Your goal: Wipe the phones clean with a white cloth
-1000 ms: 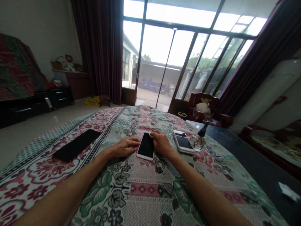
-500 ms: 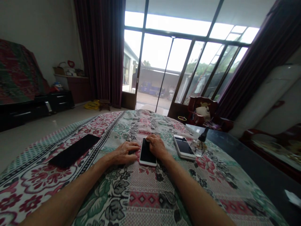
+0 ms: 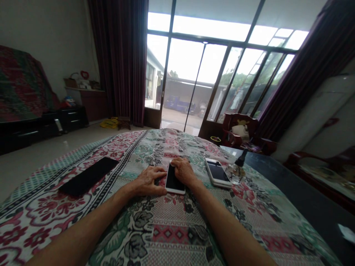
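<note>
R hand (image 3: 183, 172) on wht phone (image 3: 172, 182), L hand (image 3: 151, 180) alongside.

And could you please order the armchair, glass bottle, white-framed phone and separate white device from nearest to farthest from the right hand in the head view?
1. White-framed phone, partly under the right hand
2. White device, to the right
3. Glass bottle, farther right
4. Armchair, far ahead, right

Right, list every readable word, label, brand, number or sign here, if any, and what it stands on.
None readable.
Crumpled yellow plastic bag: any marks are too blurred to read.
Dark-screened white rectangular phone under the right fingers: no legible text.
</note>
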`<control>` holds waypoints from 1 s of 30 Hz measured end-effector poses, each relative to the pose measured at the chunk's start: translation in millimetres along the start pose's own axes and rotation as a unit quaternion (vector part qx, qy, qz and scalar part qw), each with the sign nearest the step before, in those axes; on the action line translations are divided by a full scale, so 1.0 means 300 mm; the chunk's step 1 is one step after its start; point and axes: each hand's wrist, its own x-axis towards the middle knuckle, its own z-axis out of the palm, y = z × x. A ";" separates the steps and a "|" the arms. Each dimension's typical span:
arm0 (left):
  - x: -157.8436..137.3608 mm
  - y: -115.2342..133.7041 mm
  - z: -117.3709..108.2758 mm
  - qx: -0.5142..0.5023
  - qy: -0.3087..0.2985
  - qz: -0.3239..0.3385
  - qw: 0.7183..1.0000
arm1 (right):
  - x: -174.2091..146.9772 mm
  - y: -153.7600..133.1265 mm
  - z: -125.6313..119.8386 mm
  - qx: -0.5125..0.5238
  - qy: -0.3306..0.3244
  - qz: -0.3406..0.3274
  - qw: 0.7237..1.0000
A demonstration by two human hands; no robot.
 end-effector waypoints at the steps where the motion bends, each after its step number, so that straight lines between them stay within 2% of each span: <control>1: 0.000 -0.003 0.001 0.000 -0.001 -0.003 1.000 | -0.007 -0.007 -0.003 0.004 -0.001 -0.012 1.000; 12: 0.001 -0.006 0.019 0.008 0.021 -0.006 1.000 | -0.187 -0.096 -0.055 0.093 -0.023 -0.123 0.988; 18: 0.001 -0.014 0.030 0.011 0.028 0.001 1.000 | -0.267 -0.125 -0.080 0.128 -0.043 -0.134 0.982; 24: 0.006 -0.023 0.041 0.012 0.031 0.002 0.999 | -0.203 -0.085 -0.072 0.102 -0.030 -0.119 0.987; 30: 0.008 -0.025 0.037 -0.009 0.022 -0.005 1.000 | -0.060 -0.003 -0.049 0.030 -0.016 -0.046 0.998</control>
